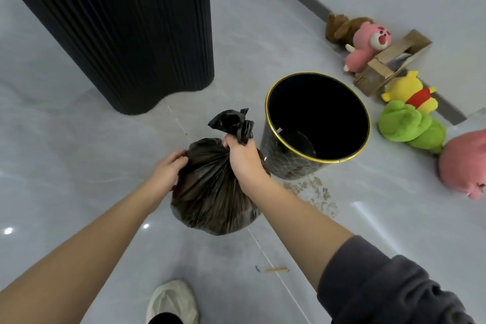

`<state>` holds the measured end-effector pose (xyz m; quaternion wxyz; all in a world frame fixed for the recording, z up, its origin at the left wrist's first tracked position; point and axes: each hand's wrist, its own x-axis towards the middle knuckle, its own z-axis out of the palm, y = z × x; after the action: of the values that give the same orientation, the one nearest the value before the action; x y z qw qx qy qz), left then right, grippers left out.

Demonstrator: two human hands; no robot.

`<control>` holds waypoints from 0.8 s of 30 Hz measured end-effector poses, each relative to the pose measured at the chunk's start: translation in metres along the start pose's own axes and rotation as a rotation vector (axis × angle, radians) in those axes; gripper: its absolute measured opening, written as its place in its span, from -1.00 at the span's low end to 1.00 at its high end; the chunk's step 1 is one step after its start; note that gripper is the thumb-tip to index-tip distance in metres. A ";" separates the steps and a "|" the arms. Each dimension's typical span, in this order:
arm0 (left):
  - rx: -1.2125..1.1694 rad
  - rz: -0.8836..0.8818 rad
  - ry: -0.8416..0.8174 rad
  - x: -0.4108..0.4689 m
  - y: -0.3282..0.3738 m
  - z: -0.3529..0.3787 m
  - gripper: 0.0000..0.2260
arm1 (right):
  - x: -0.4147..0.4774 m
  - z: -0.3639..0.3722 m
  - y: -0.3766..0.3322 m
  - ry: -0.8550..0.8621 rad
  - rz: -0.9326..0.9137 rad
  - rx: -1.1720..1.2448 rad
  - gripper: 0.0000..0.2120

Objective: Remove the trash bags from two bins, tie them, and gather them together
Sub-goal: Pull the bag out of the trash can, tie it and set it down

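The right hand (243, 158) is clenched around the gathered neck of a black trash bag (210, 192), the loose plastic sticking up above the fist. The left hand (168, 169) presses curled fingers against the bag's left side. The full bag hangs or rests just above the grey floor (79, 139); I cannot tell which. Just right of it stands an emptied black bin (315, 126) with a gold rim, debris scattered at its base. Plush toys (410, 123) line the wall beyond.
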<state>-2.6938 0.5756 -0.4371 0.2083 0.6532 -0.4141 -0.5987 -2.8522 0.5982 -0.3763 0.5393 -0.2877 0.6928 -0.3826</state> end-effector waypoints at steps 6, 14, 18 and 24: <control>0.251 0.236 -0.173 0.000 -0.023 0.011 -0.64 | 0.021 -0.009 0.030 0.014 0.012 -0.079 -0.71; 0.165 0.393 -0.154 0.003 -0.010 0.018 -0.46 | 0.034 -0.028 0.045 -0.258 -0.252 -1.037 -0.85; 0.266 0.430 -0.281 0.003 -0.007 0.024 -0.43 | 0.025 -0.026 0.048 -0.313 -0.445 -1.383 -0.80; 0.346 0.436 -0.224 0.007 -0.011 0.044 -0.86 | 0.027 -0.030 0.054 -0.362 -0.449 -1.442 -0.78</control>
<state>-2.7326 0.5861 -0.4583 0.1706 0.5045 -0.6608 -0.5289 -2.8875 0.6121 -0.4323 0.2331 -0.7591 0.5968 0.1155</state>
